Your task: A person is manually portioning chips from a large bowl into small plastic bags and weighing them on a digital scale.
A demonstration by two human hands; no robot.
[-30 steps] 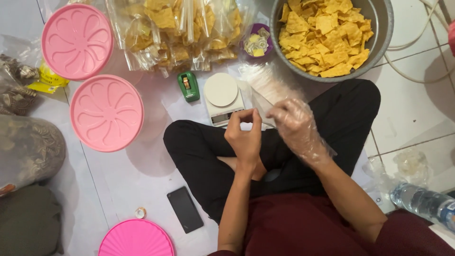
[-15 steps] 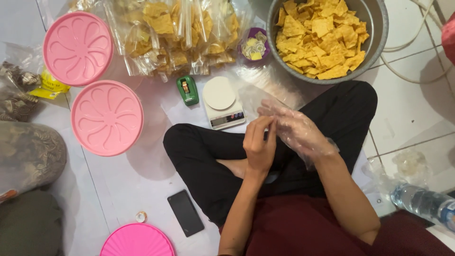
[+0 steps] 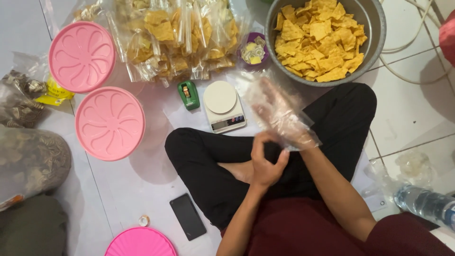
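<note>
Above the crossed legs in black trousers, the right hand (image 3: 277,111) is spread flat with fingers extended inside a loose clear plastic glove (image 3: 295,134), just beside the white kitchen scale (image 3: 222,106) and below the metal basin of yellow chips (image 3: 322,35). The bare left hand (image 3: 265,161) pinches the glove's cuff edge at the right wrist between thumb and fingers. Bagged chips (image 3: 175,38), a green tape dispenser (image 3: 188,95) and two pink lids (image 3: 110,123) lie to the left, a black phone (image 3: 187,216) nearer the knee
</note>
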